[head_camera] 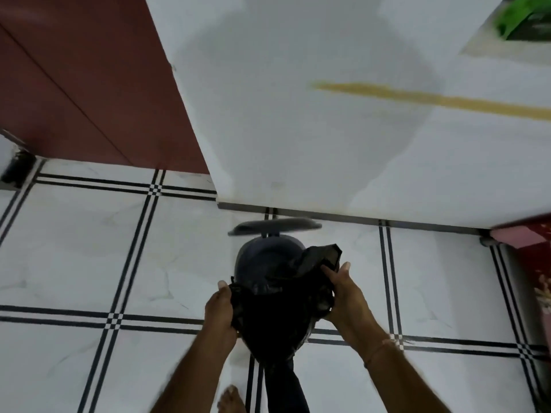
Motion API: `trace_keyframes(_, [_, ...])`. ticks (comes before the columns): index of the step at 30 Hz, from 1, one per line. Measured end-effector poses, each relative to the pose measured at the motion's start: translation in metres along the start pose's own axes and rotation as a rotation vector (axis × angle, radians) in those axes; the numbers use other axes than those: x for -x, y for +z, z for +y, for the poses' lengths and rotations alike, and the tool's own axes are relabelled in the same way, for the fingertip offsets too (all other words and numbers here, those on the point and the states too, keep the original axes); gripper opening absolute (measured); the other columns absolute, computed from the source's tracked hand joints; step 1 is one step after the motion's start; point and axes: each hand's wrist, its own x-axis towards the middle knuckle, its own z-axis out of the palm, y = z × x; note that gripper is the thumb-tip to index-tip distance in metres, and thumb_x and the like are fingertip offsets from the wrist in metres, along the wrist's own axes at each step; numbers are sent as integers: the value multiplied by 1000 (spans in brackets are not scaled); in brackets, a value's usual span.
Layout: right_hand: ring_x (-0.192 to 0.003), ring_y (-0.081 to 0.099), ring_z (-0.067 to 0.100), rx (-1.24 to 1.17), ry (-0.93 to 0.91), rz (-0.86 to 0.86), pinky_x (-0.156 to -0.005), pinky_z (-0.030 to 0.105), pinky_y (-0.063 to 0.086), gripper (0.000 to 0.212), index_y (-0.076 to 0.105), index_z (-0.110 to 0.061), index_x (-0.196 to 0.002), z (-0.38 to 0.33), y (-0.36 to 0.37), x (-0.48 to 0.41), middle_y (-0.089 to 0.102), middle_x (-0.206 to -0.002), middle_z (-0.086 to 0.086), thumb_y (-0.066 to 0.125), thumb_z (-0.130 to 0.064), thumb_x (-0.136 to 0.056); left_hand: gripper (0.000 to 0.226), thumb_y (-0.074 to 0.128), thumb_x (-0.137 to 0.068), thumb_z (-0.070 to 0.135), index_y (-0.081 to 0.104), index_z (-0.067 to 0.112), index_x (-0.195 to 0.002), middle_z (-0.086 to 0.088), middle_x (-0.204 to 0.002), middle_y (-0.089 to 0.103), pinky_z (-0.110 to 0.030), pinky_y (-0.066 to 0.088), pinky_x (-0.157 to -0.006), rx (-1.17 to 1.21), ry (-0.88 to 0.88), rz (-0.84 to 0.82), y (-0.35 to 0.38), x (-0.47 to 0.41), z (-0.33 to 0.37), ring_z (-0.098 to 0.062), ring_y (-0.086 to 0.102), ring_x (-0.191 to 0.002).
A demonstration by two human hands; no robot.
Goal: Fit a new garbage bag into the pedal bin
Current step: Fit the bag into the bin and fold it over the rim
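Head view: left hand (220,311) and right hand (347,302) grip the bunched garbage bag (274,314), fingers curled into it, over the open pedal bin (259,257) near the floor's (89,248) far edge. Bag-opening step, likely; next, spread its mouth over the rim.

The garbage bag (277,308) overlaps the pedal bin (262,257) at 6 o'clock; the left hand (220,311) is at the bag's 9 o'clock, the right hand (346,299) at 3 o'clock.

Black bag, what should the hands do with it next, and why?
Probably spread the garbage bag open and lower it into the pedal bin: the left hand and right hand grip it bunched up over the bin, whose lid stands open.
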Motion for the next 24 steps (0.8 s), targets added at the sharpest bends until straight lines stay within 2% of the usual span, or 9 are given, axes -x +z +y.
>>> trace_keyframes(4, [-138, 52, 38, -173, 86, -19, -108, 66, 42, 81, 58, -25, -144, 38, -6, -79, 61, -146, 9, 32, -79, -91, 58, 37, -107, 48, 57, -1, -131, -16, -128, 65, -44, 48, -96, 270, -42, -56, 37, -63, -16, -30, 63, -106])
trace_keyframes(7, [-135, 54, 40, -405, 52, -1, -112, 61, 39, 84, 52, -15, -148, 49, -16, -129, 61, -144, 16, 26, -76, -95, 67, 34, -106, 55, 46, 5, -149, -14, -150, 53, -47, 45, -107, 403, -20, -87, 52, -108, -10, -33, 55, -131])
trace_keyframes(10, [-132, 56, 40, -568, 36, -10, -109, 60, 41, 82, 55, -18, -145, 59, -23, -163, 62, -143, 16, 25, -76, -95, 61, 32, -107, 51, 37, 13, -155, -6, -157, 45, -39, 45, -110, 366, 8, -26, 49, -142, -7, -25, 47, -144])
trace_keyframes(13, [-138, 50, 43, -529, 68, -82, -114, 64, 35, 85, 54, -18, -147, 90, -25, -180, 56, -149, 17, 24, -78, -94, 61, 36, -106, 53, 45, 11, -149, -9, -149, 54, -36, 51, -96, 271, 1, 71, 39, -157, -22, -26, 56, -134])
trace_keyframes(15, [-136, 54, 40, -538, 44, -26, -114, 57, 38, 86, 54, -12, -145, 103, -31, -190, 60, -145, 18, 28, -76, -94, 59, 36, -106, 53, 54, 7, -138, -10, -123, 66, -35, 53, -85, 229, 39, 60, 34, -165, -31, -26, 66, -107])
trace_keyframes(17, [-139, 51, 40, -516, -34, 68, -118, 53, 35, 85, 54, -6, -144, 112, -45, -197, 59, -145, 21, 31, -72, -97, 52, 33, -107, 52, 58, 10, -125, -10, -104, 65, -32, 52, -79, 176, 43, 75, 32, -175, -35, -20, 65, -85])
trace_keyframes(20, [-133, 56, 40, -535, -71, 206, -115, 53, 40, 78, 60, 4, -131, 117, -72, -207, 61, -139, 26, 34, -64, -101, 49, 35, -107, 50, 63, 10, -111, -12, -111, 69, -28, 52, -72, 2, 189, 178, 22, -191, -31, -24, 67, -89])
trace_keyframes(22, [-131, 59, 38, -528, -89, 264, -101, 47, 55, 71, 56, 8, -134, 111, -87, -211, 58, -142, 26, 39, -54, -104, 49, 39, -108, 46, 65, 6, -116, -12, -115, 67, -28, 48, -78, -126, 292, 262, 12, -206, -30, -28, 65, -100])
trace_keyframes(24, [-132, 59, 35, -474, -40, 246, -94, 42, 60, 71, 51, 10, -139, 101, -93, -211, 54, -148, 24, 44, -51, -104, 47, 39, -108, 46, 62, 6, -118, -12, -117, 65, -31, 48, -84, -158, 258, 260, 6, -213, -26, -26, 63, -100])
